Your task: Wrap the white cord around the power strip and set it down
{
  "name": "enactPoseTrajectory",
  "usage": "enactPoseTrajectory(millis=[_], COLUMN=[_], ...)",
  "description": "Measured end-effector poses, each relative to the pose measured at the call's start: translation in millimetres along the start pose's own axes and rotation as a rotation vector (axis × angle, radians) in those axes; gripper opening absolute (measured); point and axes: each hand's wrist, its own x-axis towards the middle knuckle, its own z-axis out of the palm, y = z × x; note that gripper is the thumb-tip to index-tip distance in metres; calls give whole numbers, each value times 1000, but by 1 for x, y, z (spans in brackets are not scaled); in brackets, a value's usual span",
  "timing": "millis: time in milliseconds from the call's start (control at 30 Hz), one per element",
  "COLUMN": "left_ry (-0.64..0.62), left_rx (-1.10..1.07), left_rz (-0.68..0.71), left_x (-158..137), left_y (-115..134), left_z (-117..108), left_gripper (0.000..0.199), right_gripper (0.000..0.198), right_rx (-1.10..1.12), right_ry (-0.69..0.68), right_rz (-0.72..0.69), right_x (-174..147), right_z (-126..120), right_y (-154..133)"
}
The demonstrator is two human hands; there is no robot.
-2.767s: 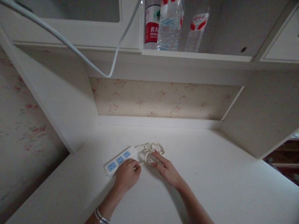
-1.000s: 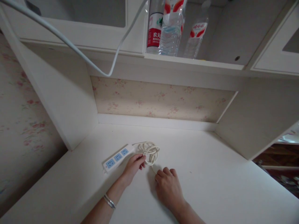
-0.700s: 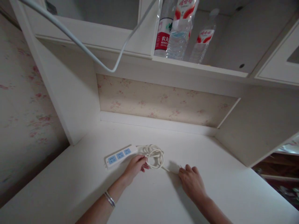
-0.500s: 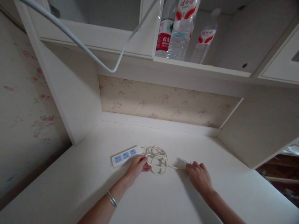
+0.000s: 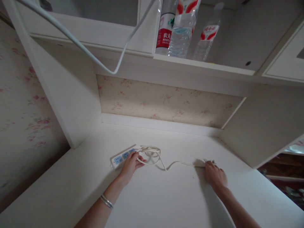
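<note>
A white power strip (image 5: 118,159) with blue sockets lies tilted on the white desk. Its cream cord (image 5: 158,152) is loosely looped beside the strip's right end, and one stretch runs off to the right. My left hand (image 5: 131,164) is closed on part of the loops, close against the strip and covering some of its sockets. Over on the right, my right hand (image 5: 215,174) grips the far end of the cord, where the plug (image 5: 212,161) and its prongs show past the fingertips. A silver bangle is on my left wrist.
White cord or tubing (image 5: 113,71) hangs across the upper left. Above the desk (image 5: 166,202), a cabinet shelf (image 5: 204,66) holds plastic bottles (image 5: 180,38). Side panels (image 5: 59,91) bound the desk at left and right, with flowered wallpaper (image 5: 152,99) behind.
My right hand has moved right with the plug, drawing out a longer stretch of cord. My left hand has shifted left toward the strip, and the loops have loosened and moved left.
</note>
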Motion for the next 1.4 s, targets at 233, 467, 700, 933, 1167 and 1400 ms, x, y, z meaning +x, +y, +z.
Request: enactPoseTrajectory(millis=[233,467,700,933,1167,1400], left_ry=[-8,-110,-60,247,239,660], left_rx=[336,971,1291,1623,1754,1844], left_rz=[87,456,695,702,523,474], left_x=[0,-9,-12,5,5,-4], left_y=[-4,-11,0,18,31,58], left_z=[0,-2,-4,-39,-56,-73], left_gripper=[30,25,22,52,42,47], right_gripper=[44,48,55,64,57,60], right_rx=[622,1038,1180,1235,1262,1333], right_ry=[-105,-125,29,51,121,244], right_rz=[-227,-326,-43,126,215,409], right_x=[-48,-54,-40,-29,-13,-5], right_z=[-36,-56,-39,-25,-9,-3], right_y=[-107,-168,-155,-136,-115,-86])
